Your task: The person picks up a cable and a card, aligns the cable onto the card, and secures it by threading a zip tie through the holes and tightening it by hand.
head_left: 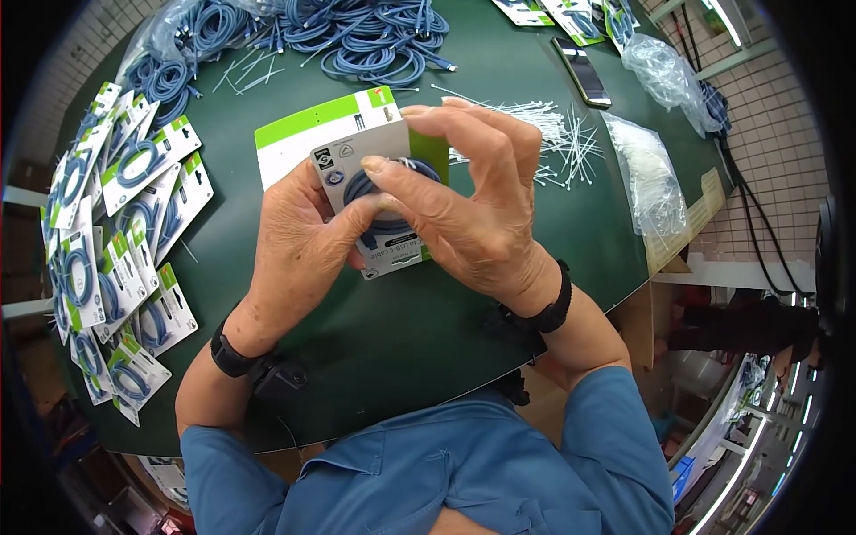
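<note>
A coiled blue cable (355, 185) lies against a white and grey packaging card (349, 147) in front of my chest. My left hand (301, 236) is closed on the card's left side, its thumb across the coil. My right hand (486, 201) is closed over the coil's right part, with its index fingertip against the coil's upper edge. A bit of white tie (419, 166) shows at the coil, partly covered by my fingers. Beyond the held card are white and green cards (283, 147), partly hidden by it.
Carded cables (134, 263) overlap along the left of the green table (374, 330). Loose blue cables (374, 40) are heaped at the back. White cable ties (571, 147) lie right of my hands, near a phone (581, 73) and a clear bag of ties (649, 178).
</note>
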`<action>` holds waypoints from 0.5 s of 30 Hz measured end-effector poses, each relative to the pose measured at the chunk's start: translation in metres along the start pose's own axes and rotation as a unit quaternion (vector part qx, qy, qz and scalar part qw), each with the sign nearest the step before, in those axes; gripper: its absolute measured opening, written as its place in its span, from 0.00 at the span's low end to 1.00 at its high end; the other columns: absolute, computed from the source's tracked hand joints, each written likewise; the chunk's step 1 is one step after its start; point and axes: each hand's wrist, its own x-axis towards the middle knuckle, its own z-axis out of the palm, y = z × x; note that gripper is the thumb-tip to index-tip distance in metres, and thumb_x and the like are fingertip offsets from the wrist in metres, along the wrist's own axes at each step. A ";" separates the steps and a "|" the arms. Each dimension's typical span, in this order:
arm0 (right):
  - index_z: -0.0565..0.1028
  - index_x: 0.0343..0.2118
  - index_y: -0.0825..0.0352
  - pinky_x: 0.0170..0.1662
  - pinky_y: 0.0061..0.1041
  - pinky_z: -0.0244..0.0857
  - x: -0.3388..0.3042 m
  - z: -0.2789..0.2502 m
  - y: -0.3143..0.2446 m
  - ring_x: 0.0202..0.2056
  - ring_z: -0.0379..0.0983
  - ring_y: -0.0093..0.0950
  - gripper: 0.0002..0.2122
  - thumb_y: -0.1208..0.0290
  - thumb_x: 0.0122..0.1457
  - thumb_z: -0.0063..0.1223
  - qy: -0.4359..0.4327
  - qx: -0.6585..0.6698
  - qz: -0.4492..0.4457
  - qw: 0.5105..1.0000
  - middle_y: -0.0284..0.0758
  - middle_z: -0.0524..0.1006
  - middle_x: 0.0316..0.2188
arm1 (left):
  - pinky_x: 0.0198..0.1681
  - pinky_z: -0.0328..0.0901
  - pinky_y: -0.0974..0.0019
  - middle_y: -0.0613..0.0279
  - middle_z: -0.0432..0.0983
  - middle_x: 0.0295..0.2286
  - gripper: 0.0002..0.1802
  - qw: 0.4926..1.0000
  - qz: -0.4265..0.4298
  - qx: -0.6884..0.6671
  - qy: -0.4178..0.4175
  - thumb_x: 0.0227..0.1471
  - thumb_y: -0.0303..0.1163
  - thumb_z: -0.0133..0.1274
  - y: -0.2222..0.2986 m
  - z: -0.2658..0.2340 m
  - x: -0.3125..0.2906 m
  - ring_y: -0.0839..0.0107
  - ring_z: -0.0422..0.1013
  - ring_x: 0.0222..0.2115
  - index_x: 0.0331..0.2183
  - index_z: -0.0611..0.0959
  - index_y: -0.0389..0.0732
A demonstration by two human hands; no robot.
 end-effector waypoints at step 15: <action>0.82 0.36 0.55 0.42 0.30 0.65 0.012 -0.006 0.011 0.38 0.71 0.29 0.15 0.72 0.42 0.64 -0.114 0.011 -0.082 0.990 0.23 0.78 0.38 | 0.19 0.71 0.74 0.58 0.82 0.30 0.16 0.992 0.024 0.124 -0.018 0.57 0.24 0.60 0.010 0.001 -0.008 0.79 0.76 0.22 0.47 0.80 0.30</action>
